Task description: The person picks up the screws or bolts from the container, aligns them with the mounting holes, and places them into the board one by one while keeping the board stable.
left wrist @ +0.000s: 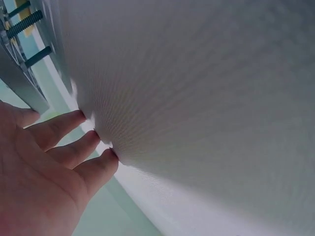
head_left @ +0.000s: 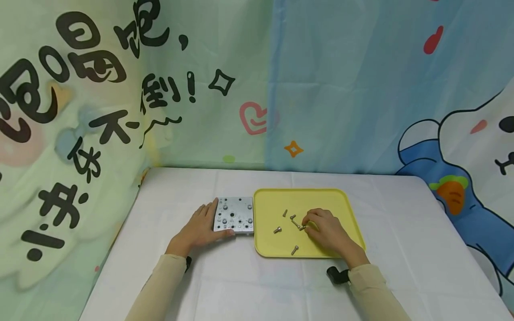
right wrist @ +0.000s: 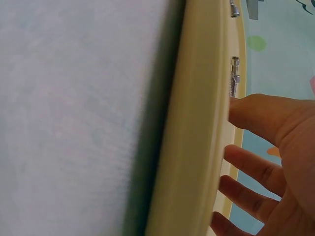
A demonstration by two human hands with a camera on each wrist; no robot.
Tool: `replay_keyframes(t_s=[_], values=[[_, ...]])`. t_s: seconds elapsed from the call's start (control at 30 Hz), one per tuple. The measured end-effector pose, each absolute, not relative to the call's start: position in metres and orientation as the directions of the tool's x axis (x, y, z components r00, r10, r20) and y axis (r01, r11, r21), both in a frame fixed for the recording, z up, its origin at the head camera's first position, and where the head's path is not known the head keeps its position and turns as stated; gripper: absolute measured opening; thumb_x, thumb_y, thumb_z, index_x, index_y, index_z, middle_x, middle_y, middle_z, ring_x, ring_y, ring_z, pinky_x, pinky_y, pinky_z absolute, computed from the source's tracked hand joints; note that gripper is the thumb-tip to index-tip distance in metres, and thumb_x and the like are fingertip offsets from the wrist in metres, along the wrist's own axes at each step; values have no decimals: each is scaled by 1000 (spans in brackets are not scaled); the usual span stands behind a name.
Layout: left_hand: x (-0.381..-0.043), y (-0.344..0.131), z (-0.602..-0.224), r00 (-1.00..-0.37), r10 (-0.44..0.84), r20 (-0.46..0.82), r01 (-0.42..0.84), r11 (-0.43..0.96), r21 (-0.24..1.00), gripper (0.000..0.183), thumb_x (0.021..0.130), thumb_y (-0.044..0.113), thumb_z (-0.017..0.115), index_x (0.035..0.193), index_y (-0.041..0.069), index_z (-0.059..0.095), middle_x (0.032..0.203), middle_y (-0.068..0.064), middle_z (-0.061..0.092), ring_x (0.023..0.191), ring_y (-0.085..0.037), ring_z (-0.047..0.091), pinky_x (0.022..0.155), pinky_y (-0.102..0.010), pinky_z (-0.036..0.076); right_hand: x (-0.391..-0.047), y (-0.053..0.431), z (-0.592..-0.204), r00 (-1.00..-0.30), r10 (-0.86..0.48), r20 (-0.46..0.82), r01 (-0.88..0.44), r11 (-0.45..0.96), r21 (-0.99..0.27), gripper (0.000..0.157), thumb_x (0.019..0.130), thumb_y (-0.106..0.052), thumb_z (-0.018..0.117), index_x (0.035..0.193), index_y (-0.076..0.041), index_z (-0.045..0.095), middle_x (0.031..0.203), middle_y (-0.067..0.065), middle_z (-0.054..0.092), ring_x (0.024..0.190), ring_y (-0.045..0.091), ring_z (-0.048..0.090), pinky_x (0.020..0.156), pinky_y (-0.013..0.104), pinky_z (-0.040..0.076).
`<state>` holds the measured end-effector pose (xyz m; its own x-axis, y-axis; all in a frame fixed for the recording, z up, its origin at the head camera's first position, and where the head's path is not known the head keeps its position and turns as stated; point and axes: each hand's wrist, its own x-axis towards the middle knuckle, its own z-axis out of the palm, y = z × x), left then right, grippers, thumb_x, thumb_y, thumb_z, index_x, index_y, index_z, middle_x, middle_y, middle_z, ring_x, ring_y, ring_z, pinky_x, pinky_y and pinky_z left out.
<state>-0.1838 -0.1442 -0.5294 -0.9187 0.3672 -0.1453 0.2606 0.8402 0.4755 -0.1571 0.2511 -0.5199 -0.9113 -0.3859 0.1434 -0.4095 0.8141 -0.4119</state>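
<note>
A silver metal plate (head_left: pixel 233 216) with several holes and screws in it lies against the tray's left side. My left hand (head_left: pixel 202 225) rests at its near left corner, thumb along the near edge and straight fingers by the left side. Threaded screw shanks (left wrist: pixel 24 23) stick out from the plate's underside in the left wrist view. My right hand (head_left: pixel 327 229) reaches into the yellow tray (head_left: pixel 337 200), thumb and forefinger pinching a small metal screw (head_left: pixel 302 228). A longer screw (head_left: pixel 295 223) lies right beside it.
More loose screws lie in the tray, among them one near the left side (head_left: pixel 277 230), one near the front (head_left: pixel 295 250) and one toward the back (head_left: pixel 285 213). The raised tray rim borders the plate. A white cloth (head_left: pixel 249 285) covers the table, with printed curtains (head_left: pixel 341 89) behind it.
</note>
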Motion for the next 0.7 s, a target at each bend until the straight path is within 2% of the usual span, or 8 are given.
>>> replay_keyframes(t_s=[0.33, 0.7], values=[[-183, -144, -528, -917, 374, -138, 269, 836, 479, 120, 81, 76, 63, 161, 5, 9, 157, -26, 29, 146, -42, 24, 121, -45, 17, -158, 251, -520, -918, -378, 119, -394, 835, -385, 8, 90, -9, 73, 93, -14, 67, 124, 21, 59, 116, 48, 51, 86, 65, 46], [-183, -143, -525, -917, 368, -154, 253, 836, 487, 119, 81, 74, 65, 161, 6, 9, 158, -26, 28, 146, -43, 23, 120, -47, 20, -158, 251, -519, -923, -371, 103, -380, 832, -404, 4, 93, -12, 71, 91, -12, 67, 125, 22, 60, 116, 48, 51, 87, 64, 46]])
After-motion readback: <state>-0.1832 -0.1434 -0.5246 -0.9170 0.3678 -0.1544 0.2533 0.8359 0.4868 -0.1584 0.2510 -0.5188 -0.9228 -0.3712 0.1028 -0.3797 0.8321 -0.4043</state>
